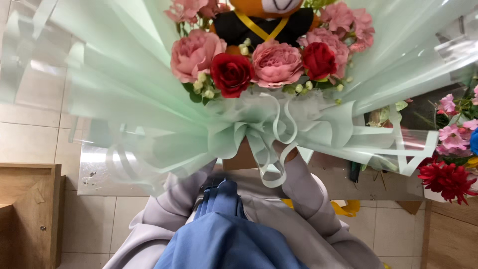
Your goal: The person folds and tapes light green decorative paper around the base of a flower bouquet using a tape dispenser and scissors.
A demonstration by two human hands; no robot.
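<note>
I see the bouquet [259,65] held up close, filling the upper half of my view. Its mint-green wrapping [114,84] fans wide toward nine and three o'clock, semi-transparent. At twelve o'clock sits a plush toy [264,22] in black with a yellow strap, ringed by pink peonies [276,64] and two red roses [231,73]. A pale green ribbon bow [264,134] curls down at six o'clock, where the wrap gathers.

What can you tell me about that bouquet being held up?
The bouquet is held upright just below its ribbon bow, where skin shows between two grey sleeves; the hands are mostly hidden. Pink and deep red blooms with small white buds ring a plush toy in black with a yellow ribbon. Pale mint, translucent wrapping fans wide around it.
</note>
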